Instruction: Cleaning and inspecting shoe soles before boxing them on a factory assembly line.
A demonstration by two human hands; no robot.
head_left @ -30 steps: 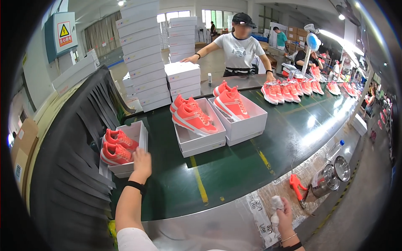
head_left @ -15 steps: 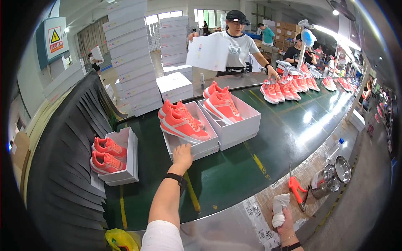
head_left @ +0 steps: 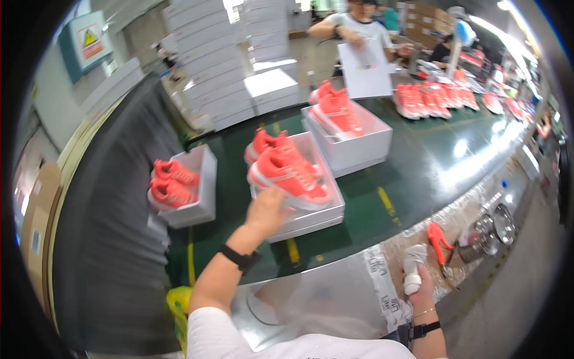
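My left hand point(head_left: 267, 212) is at the near left edge of an open white shoebox point(head_left: 308, 224), beside a pair of coral-red sneakers point(head_left: 287, 170). Motion smears its fingers, so their grip cannot be made out. The sneakers sit in the box with their white soles partly above its rim. At the lower right, my right hand point(head_left: 423, 286) is closed around a crumpled white roll point(head_left: 414, 266), which looks like paper or cloth. A second white shoebox point(head_left: 365, 149) with coral sneakers point(head_left: 338, 113) stands just behind and to the right.
Farther left on the green conveyor belt point(head_left: 230, 161), another shoebox point(head_left: 206, 185) holds coral sneakers. A co-worker point(head_left: 362, 27) across the belt holds a white sheet or lid point(head_left: 366, 72). Near my right hand lie a red air gun point(head_left: 439, 242) and metal containers point(head_left: 478, 239). Stacked boxes point(head_left: 209, 66) rise behind.
My left hand has shifted from the box's near rim closer to the sneakers. The view has tilted. The co-worker's white sheet has swung lower and right. My right hand still holds the white roll.
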